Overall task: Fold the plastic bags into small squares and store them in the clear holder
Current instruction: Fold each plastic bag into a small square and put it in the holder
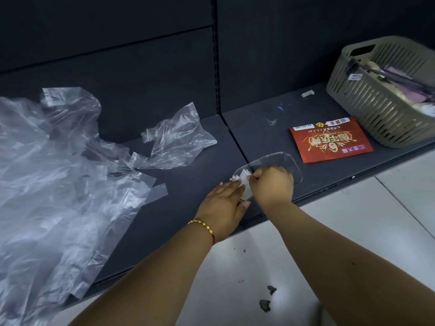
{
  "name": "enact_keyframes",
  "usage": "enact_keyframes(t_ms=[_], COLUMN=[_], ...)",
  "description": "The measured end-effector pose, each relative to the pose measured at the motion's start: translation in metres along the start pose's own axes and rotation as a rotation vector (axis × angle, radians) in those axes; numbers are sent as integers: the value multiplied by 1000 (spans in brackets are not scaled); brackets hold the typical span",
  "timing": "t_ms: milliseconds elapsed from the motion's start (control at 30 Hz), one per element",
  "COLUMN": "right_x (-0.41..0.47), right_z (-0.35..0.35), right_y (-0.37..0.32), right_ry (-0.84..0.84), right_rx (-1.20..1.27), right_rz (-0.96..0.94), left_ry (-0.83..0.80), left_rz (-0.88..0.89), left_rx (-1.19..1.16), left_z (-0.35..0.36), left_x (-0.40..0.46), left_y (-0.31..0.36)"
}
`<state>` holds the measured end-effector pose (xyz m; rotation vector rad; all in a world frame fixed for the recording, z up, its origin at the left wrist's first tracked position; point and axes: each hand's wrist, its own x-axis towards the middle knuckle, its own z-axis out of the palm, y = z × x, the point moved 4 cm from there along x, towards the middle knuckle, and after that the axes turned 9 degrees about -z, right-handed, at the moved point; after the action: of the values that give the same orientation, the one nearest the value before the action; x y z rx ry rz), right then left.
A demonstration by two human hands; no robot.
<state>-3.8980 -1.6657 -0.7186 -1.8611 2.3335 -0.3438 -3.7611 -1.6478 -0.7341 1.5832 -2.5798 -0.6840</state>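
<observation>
here a folded bag (243, 184) is pinched by the right hand (274, 184) and pressed flat-fingered by the left hand (223, 201) at the clear holder (292, 163), where it could be sprung open if released early.

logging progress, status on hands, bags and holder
Left hand flat against folded bag, right hand pinching it at clear holder. Loose bags still unfolded on shelf. Nothing blocking holder.
</observation>
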Motion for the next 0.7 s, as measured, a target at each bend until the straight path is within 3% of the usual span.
enact_keyframes(t_ms=[367,500,600,700], right_x=[-3,-11,-29,-55], right_z=[13,7,5,26], right_y=[-2,-2,-26,-66], right_ry=[-13,190,405,333], right_rx=[-96,56,24,70], right_rz=[38,12,-203,-579], left_ry=[-72,33,139,180], left_rz=[-16,-77,-232,-416], left_rx=[2,-68,-64,-18], left_z=[15,5,-6,-21], left_x=[-3,-7,-6,-3], left_y=[-2,-13,-39,-74])
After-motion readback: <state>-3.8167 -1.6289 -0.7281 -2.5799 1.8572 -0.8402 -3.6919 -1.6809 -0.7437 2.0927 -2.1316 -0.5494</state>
